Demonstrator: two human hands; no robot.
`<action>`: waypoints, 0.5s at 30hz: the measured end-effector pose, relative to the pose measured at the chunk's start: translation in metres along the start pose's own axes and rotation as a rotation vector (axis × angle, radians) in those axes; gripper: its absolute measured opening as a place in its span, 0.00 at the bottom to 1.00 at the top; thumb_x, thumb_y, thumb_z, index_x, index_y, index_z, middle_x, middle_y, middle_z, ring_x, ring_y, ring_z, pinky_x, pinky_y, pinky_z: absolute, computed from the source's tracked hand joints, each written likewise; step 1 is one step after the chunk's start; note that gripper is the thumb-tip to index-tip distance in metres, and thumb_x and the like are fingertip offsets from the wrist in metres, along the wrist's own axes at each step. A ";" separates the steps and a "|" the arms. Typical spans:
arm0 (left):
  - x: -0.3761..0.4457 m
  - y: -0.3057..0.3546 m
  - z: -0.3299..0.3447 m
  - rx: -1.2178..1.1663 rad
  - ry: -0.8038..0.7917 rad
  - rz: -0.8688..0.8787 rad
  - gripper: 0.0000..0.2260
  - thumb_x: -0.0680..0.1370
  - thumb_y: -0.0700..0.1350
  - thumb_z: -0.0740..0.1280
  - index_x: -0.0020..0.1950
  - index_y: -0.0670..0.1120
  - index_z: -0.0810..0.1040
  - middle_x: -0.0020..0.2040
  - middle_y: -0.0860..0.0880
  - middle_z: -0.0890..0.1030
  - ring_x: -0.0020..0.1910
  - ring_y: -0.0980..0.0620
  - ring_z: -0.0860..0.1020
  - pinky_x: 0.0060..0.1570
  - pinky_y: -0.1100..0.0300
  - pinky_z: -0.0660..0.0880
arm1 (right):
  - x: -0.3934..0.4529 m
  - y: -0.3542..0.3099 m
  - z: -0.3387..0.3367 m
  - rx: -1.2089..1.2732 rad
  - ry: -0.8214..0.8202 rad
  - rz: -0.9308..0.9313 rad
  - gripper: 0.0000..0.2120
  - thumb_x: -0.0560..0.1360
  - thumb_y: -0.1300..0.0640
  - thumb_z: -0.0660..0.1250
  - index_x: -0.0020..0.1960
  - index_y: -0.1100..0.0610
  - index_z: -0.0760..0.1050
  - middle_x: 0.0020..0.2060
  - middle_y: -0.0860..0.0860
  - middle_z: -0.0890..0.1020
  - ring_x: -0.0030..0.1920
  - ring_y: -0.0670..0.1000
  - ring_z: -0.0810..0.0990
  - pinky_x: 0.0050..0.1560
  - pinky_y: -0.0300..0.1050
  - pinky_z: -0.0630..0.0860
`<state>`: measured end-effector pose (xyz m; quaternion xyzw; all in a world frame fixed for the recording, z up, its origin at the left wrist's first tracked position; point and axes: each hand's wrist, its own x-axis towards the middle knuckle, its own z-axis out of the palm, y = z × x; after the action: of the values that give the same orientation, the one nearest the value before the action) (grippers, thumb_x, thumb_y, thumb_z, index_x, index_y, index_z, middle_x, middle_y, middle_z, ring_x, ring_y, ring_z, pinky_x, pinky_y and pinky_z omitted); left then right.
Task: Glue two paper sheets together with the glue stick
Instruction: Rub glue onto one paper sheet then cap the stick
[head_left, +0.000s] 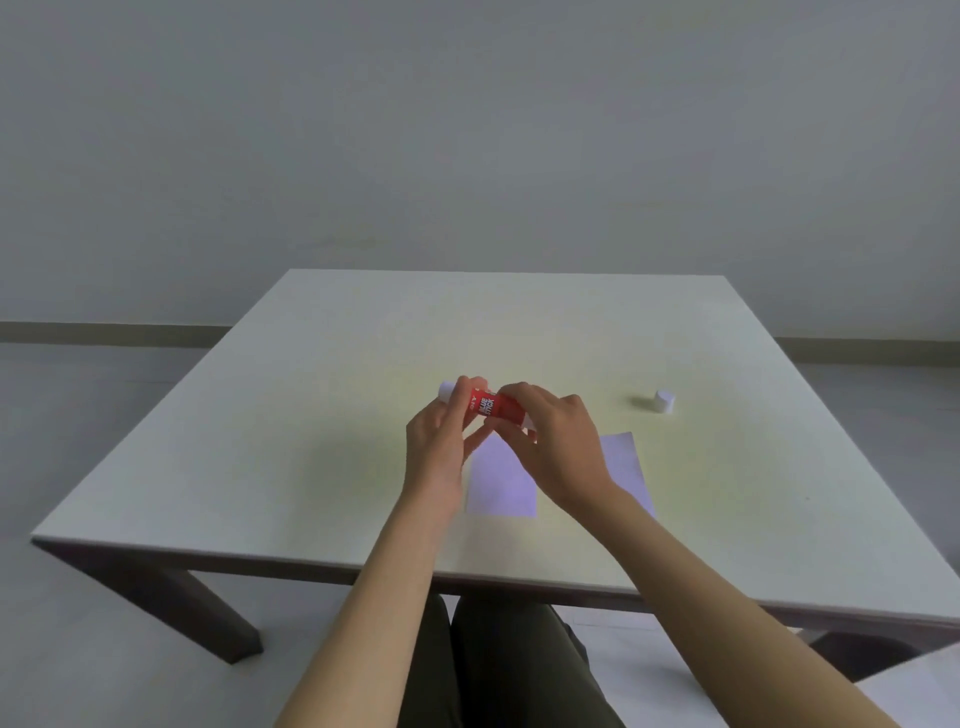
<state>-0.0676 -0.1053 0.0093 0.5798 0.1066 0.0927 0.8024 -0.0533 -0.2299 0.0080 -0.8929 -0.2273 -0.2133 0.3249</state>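
Note:
A red glue stick (491, 406) with white lettering lies level in the air above the table, held at both ends. My left hand (436, 447) grips its white left end and my right hand (550, 441) pinches its right end. Its white cap (664, 402) stands by itself on the table to the right. Below my hands lies a white paper sheet (501, 480), flat on the table. A second white sheet (626, 462) lies to its right, partly hidden by my right wrist.
The pale square table (322, 415) has dark legs, and its front edge runs just above my knees. A grey wall stands behind the far edge. A white surface shows at the bottom right corner.

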 end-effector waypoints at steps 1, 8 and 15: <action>0.000 0.001 0.001 -0.033 0.004 -0.016 0.12 0.77 0.52 0.64 0.48 0.46 0.83 0.49 0.51 0.85 0.51 0.54 0.83 0.44 0.63 0.79 | -0.004 -0.002 0.001 0.024 0.001 0.015 0.11 0.76 0.52 0.66 0.53 0.58 0.78 0.39 0.49 0.83 0.34 0.53 0.76 0.43 0.47 0.71; -0.008 0.001 0.011 -0.157 0.007 0.021 0.10 0.77 0.48 0.65 0.42 0.48 0.84 0.47 0.49 0.86 0.52 0.51 0.83 0.51 0.59 0.78 | -0.014 -0.011 -0.003 0.601 -0.131 0.292 0.14 0.78 0.53 0.64 0.46 0.64 0.78 0.29 0.53 0.71 0.30 0.50 0.67 0.35 0.45 0.65; -0.002 -0.006 0.011 -0.125 -0.063 0.053 0.14 0.78 0.51 0.63 0.36 0.53 0.84 0.46 0.52 0.87 0.50 0.52 0.83 0.49 0.56 0.74 | -0.008 -0.006 -0.010 1.105 -0.352 0.501 0.15 0.79 0.55 0.62 0.40 0.63 0.79 0.37 0.59 0.72 0.28 0.49 0.68 0.32 0.39 0.69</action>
<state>-0.0666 -0.1176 0.0074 0.5337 0.0596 0.1021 0.8374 -0.0659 -0.2347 0.0140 -0.6411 -0.1381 0.1685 0.7359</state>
